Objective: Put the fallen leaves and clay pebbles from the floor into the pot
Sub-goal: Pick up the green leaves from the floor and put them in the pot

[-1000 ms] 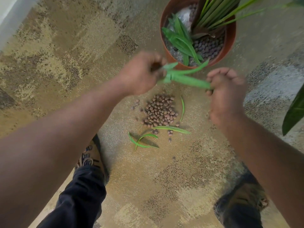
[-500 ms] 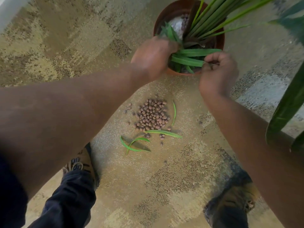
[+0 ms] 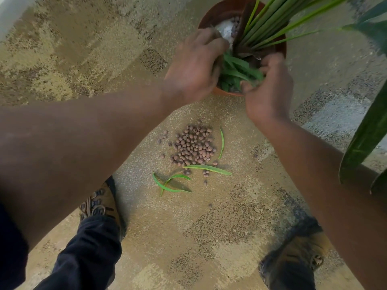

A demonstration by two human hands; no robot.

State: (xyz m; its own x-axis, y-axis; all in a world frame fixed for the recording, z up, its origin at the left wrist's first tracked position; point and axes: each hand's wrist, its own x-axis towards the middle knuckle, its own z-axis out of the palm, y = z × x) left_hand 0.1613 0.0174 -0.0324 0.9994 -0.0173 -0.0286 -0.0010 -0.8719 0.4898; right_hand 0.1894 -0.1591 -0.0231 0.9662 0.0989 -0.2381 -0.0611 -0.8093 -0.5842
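Both hands were over the near side of the pot (image 3: 222, 9), with a bunch of green leaves (image 3: 238, 72) between them. Fingers of the left hand (image 3: 194, 68) lay fairly straight against the left end of the bunch, though blur hid whether they actually gripped it. On the other side, the right hand (image 3: 270, 84) had its fingers curled around the leaves at their right end. That bunch sat inside the rim, beside the plant stems (image 3: 270, 19).

On the carpet (image 3: 83, 49) just below the pot lay a pile of clay pebbles (image 3: 193, 146), with a few strays around it. Four loose leaves lay near the pile: a thin curved one (image 3: 222, 143) at its right edge, a flat one (image 3: 207, 168) just below it, and two crossed ones (image 3: 169, 184) lower left. Shoes (image 3: 100, 204) showed at the bottom.
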